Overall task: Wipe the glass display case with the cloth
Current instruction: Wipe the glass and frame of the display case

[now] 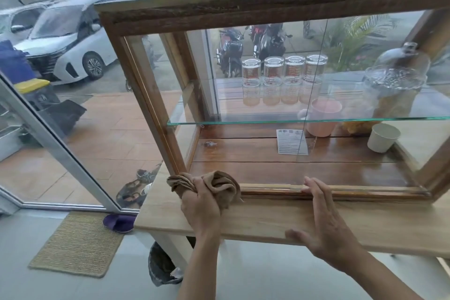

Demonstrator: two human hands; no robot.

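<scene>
Right hand point(323, 224), open, lies flat on surface point(267, 219); left hand point(201, 204) clamps cloth point(219, 186) at glass display case point(151, 109), lower left corner; label point(291, 142) unreadable.

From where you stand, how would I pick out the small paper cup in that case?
Find the wooden-framed glass display case on the pale wooden table. Look below its glass shelf, at the right end of the dark wooden floor. The small off-white paper cup stands there alone, plain and handleless, unlike the pink handled mug nearby.
</scene>
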